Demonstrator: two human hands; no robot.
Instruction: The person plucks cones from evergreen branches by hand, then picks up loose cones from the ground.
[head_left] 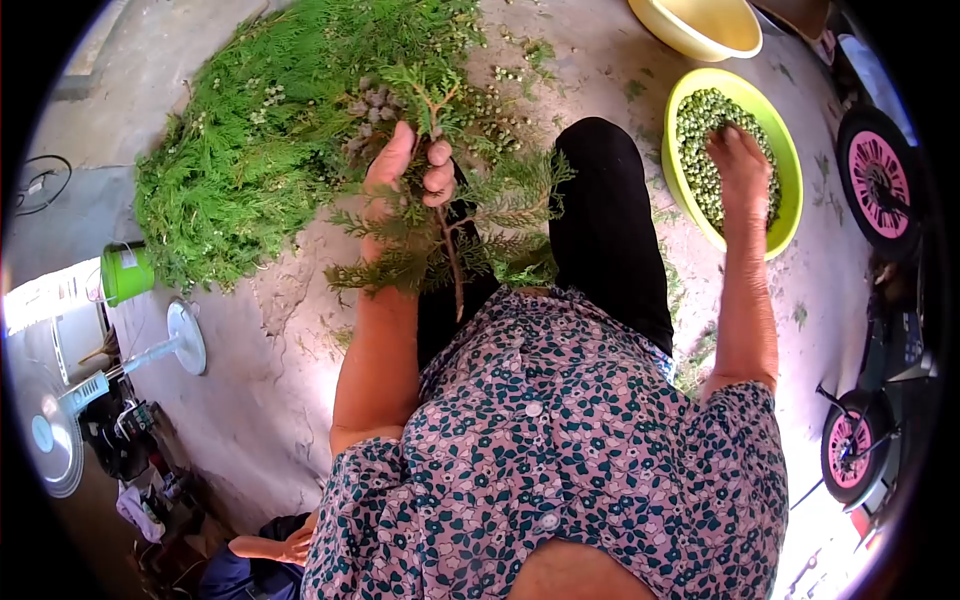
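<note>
My left hand (415, 170) is closed around the stem of a leafy conifer branch (448, 240), raised above my left thigh. Its green sprays spread out on both sides, and the bare brown end points toward me. My right hand (740, 165) reaches into a lime-green basin (672, 165) full of small green cones (700, 165). The right fingers look bunched together over the cones; whatever they may hold is hidden. A large heap of cut conifer branches (240, 150) lies on the floor at the far left, beyond my left hand.
A yellow basin (700, 30) stands behind the lime-green one. Wheels with pink rims (880, 180) line the right side. On the left are a green bucket (127, 273) and a fan (55, 440). Another person's hand (292, 546) shows at lower left. Leaf scraps litter the floor.
</note>
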